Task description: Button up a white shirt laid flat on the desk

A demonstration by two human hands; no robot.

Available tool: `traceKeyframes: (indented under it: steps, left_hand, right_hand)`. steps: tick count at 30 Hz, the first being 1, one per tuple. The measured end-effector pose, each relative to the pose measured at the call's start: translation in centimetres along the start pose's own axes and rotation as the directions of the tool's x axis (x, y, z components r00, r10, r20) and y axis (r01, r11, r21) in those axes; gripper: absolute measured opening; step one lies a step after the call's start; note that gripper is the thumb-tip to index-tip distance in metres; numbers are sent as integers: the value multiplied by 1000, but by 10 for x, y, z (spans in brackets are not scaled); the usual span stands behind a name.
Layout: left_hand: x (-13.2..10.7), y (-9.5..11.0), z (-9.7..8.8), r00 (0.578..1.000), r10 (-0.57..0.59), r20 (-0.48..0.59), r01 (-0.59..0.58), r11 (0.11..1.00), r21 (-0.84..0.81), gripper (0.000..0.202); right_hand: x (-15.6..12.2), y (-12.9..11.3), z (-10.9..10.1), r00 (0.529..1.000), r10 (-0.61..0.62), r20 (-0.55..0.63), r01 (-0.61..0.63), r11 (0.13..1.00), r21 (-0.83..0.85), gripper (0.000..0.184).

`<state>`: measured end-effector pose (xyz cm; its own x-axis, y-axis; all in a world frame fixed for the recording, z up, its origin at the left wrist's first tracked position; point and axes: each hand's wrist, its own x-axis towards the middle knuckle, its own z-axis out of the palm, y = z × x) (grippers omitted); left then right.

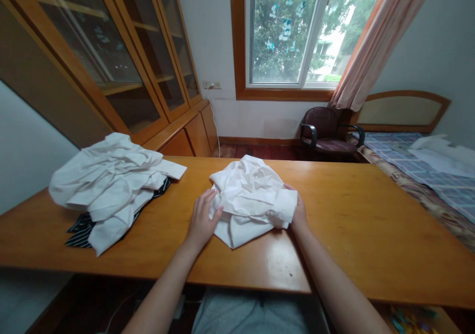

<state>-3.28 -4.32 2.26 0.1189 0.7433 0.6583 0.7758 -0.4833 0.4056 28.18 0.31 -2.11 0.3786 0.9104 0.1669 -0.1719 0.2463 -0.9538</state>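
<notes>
- On the table (352,225), a white cloth (250,195) is touched by the left hand (202,218), thumb spread.
- The right hand (300,214) is part-covered; its grip cannot be told.
- At the table's left, striped fabric (81,234) is overlain by a white pile (111,170).
- Beyond the table: a chair (322,123).

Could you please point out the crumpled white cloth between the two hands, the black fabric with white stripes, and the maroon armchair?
Crumpled white cloth at the centre (249,191), head view: its wrinkled top.
Black fabric with white stripes (80,235), head view: exposed lower-left part.
Maroon armchair (321,124), head view: its backrest.
</notes>
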Motion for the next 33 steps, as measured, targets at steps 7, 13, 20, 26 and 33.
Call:
traceKeyframes:
  steps: [7, 13, 20, 26, 33]
  left_hand:
    - [-16, -35, 15, 947, -307, 99, 320, 929, -185, 50]
    - [-12, -40, 26, 889, -427, 162, 455, 860, -231, 66]
    - [-4, -31, 15, 825, -513, 238, 550, 825, -127, 66]
    - [10, -31, -10, 782, -612, 114, 609, 714, -344, 54]
    - [50, -26, -52, 654, -736, -175, 406, 537, -739, 45]
  right_hand:
    - [-4, -53, -14, 910, -406, -89, 336, 845, -416, 37]
    - [-26, -83, 16, 635, -212, 743, 729, 482, -486, 55]
    - [-13, -67, 14, 691, 0, 723, 671, 371, -642, 42]
    - [18, -89, -34, 912, -155, 380, 381, 663, -644, 30]
    - [38, -128, -104, 908, -206, -364, 2, 872, -490, 57]
